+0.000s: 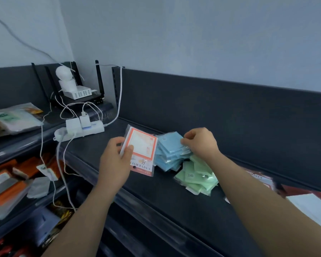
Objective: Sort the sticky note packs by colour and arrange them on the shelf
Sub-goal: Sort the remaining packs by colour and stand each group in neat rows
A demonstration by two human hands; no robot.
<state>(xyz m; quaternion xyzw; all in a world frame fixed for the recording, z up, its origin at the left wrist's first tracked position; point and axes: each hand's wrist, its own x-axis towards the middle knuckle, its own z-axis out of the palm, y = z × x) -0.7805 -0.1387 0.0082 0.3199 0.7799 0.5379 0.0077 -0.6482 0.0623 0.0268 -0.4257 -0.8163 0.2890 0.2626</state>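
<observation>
On the dark shelf (174, 204) lies a pile of several blue sticky note packs (170, 152) in clear wrap. Just to its right and nearer me sits a pile of green packs (196, 178). My left hand (116, 160) grips a stack of white packs with an orange-red border (142, 147), thumb on its front face, held tilted just left of the blue pile. My right hand (200, 141) pinches the right edge of the top blue pack.
A white power strip (80, 129) with plugged chargers and trailing cables lies at the shelf's left end, behind it a router and white device (72, 86). Red-and-white packets (304, 197) lie at the right. The lower left shelves hold orange boxes (6, 186) and bags.
</observation>
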